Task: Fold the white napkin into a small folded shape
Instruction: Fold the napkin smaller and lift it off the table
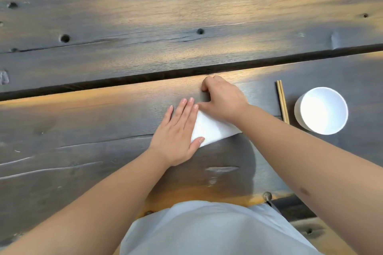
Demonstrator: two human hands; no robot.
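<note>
Nearest the camera: a pale garment (pixel 207 232) on the person's torso fills the bottom edge, with both bare forearms reaching forward over the dark wooden surface (pixel 83 122).
Napkin: the white napkin (pixel 209 128) lies flat on the surface between the two hands, already folded to a smaller wedge-like piece; how many layers it has cannot be told.
Left hand: the left hand (pixel 178 130) lies palm down, fingers straight and together, thumb spread onto the napkin's near edge, covering its left side.
Right hand: the right hand (pixel 222 101) rests on the napkin's far right part, fingers curled under, thumb pointing left toward the left fingertips; whether it pinches a layer is hidden.
Key relation: the visible strip runs diagonally, from near the left thumb up and rightward under the right wrist; both hands touch it, so neither needs to reach.
Likely step: pressing a crease flat, by my judgement.
Bystanders: wooden chopsticks (pixel 282 101) and a white bowl (pixel 322 111) sit well right of the napkin.
</note>
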